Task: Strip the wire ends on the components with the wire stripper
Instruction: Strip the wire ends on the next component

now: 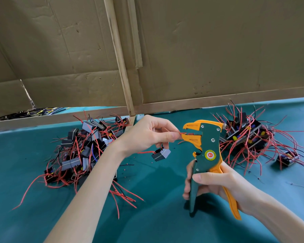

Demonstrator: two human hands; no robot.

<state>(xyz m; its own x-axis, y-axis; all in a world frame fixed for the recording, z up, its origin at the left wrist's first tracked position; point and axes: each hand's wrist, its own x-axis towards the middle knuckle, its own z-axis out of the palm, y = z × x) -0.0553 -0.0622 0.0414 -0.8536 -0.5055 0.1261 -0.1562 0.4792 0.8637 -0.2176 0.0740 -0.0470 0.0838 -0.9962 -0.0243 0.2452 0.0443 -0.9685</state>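
teal mat (156,220), hands (147,134) (218,181) raised, pinching wire (181,133), gripping stripper (208,142)

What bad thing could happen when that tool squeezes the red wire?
1. The left hand pinches the red wire right beside the mouth of the wire stripper. A fingertip might get nipped when the right hand squeezes the handles.
2. The gray part dangles by its wires below the left hand. A hard tug might strain them.
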